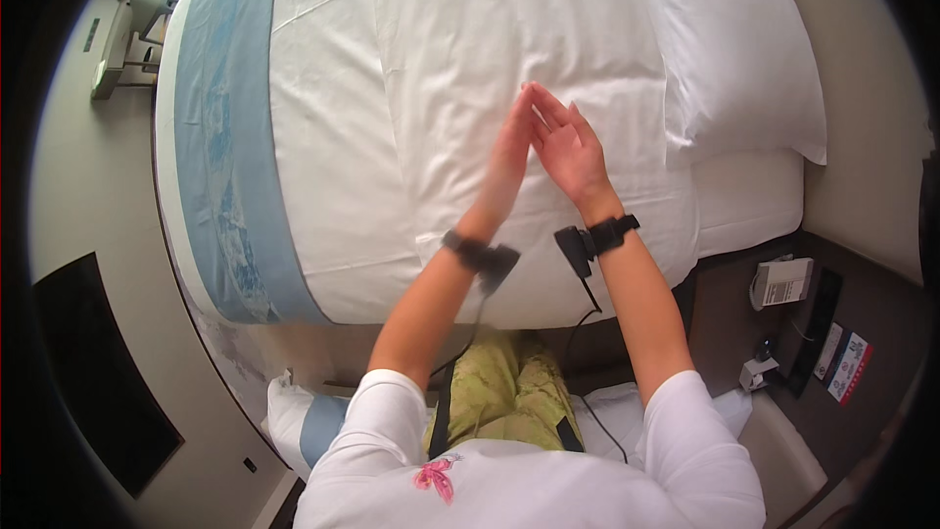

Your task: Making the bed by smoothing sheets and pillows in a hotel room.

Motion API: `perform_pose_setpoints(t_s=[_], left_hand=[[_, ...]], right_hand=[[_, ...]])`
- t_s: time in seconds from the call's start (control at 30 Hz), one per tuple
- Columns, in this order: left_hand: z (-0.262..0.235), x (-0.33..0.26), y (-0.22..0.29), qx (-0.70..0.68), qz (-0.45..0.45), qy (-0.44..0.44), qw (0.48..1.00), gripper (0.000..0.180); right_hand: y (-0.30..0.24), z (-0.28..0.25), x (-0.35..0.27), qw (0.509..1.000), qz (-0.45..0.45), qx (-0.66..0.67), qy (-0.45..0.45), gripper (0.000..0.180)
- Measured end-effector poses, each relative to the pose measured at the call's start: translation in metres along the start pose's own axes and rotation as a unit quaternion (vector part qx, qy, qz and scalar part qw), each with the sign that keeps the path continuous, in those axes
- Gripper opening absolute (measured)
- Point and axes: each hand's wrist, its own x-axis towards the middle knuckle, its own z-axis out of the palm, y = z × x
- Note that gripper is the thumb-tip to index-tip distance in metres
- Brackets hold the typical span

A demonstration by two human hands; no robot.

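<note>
**Soft, wrinkled duvet point(470, 29) below us**

Our left hand point(510, 147) and right hand point(572, 154) meet at the fingertips, fingers extended, gripping nothing; whether they touch the white duvet, spread beside the pillow point(739, 49), we cannot tell. We judge it limp, bulky, best held by its near edge.

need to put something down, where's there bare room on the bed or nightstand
Bed: bare between the blue runner and left hand; a narrower patch between right hand and pillow. Nightstand: crowded around the phone, black strip, white box and cards; some bare top between cards and wall.
</note>
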Motion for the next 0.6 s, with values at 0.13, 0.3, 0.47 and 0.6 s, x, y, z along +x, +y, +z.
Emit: perform_pose_setpoints(t_s=[0.13, 0.3, 0.47, 0.6], left_hand=[[-0.029, 0.022, -0.047, -0.092, -0.051, 0.065, 0.992, 0.06], [-0.084, 0.019, -0.032, -0.047, 0.034, 0.096, 0.994, 0.056], [-0.135, -0.001, -0.001, 0.058, -0.016, 0.19, 0.98, 0.06], [-0.162, -0.005, 0.006, -0.079, -0.083, 0.263, 0.958, 0.055]], right_hand=[[-0.012, -0.051, 0.021, 0.995, -0.039, 0.058, 0.074, 0.054], [-0.061, -0.073, 0.009, 0.983, -0.109, 0.021, 0.146, 0.056], [-0.097, -0.082, -0.003, 0.952, -0.194, -0.044, 0.232, 0.05], [-0.115, -0.092, -0.009, 0.93, -0.244, -0.113, 0.251, 0.049]])
